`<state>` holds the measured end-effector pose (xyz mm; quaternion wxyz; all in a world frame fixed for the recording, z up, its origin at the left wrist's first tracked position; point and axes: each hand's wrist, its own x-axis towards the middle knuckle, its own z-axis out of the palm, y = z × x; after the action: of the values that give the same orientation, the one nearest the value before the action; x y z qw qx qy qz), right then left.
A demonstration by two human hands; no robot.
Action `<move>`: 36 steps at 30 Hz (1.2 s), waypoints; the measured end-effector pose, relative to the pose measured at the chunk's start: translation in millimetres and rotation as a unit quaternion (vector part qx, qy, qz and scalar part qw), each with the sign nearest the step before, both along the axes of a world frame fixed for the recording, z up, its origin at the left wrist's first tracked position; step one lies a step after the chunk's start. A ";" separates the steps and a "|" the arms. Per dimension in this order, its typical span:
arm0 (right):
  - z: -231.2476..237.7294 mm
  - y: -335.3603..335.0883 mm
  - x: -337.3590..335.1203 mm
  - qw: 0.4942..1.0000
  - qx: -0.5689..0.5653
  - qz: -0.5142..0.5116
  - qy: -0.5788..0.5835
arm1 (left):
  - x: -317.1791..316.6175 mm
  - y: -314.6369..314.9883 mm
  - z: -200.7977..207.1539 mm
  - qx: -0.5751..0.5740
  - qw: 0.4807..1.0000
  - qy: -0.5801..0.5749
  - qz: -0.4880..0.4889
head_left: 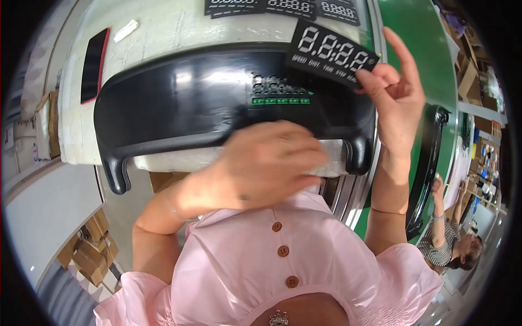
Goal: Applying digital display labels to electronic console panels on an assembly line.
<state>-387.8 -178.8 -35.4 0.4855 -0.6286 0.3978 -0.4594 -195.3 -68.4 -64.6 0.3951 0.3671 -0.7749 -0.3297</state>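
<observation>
My right hand [399,92] pinches a black display overlay panel [329,60] at its right corner, between thumb and bent fingers, with the index finger raised. White digit shapes and small lettering cover the panel's face. It is tilted above the right part of a long, glossy black console housing [179,98] with a curved leg at each end. Near the housing's middle, rows of cutouts sit above a green strip [281,101]. My left hand [272,160] is over the housing's front edge, smeared by motion; whether it holds anything is not visible.
Several similar overlay panels [291,6] lie at the table's far edge. At the far left are a red-edged phone [95,65] and a small white piece [126,31]. Another black housing [429,157] lies on the green surface [394,16] at right, with a person [448,239] beyond.
</observation>
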 end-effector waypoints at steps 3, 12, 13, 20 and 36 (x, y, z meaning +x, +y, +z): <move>-18.7 -1.0 4.6 0.996 0.067 0.044 0.045 | 52.0 9.1 4.3 0.001 0.997 -0.041 0.062; -27.3 13.3 15.8 0.988 0.080 0.077 0.112 | 54.2 2.0 -8.1 -0.014 0.917 -0.289 0.275; -27.9 13.5 15.5 0.987 0.081 0.078 0.113 | 54.2 2.4 -8.4 -0.012 0.917 -0.289 0.275; -28.3 14.9 16.9 0.988 0.072 0.083 0.112 | 54.5 1.9 -11.5 -0.011 0.917 -0.287 0.277; -29.7 17.3 18.8 0.987 0.075 0.080 0.117 | 55.7 3.0 -13.3 -0.024 0.918 -0.276 0.283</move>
<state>-368.9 -161.5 -65.1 0.5164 -0.6694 0.4341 -0.3110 -139.6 -65.4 -77.9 0.2513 0.6377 -0.7246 -0.0714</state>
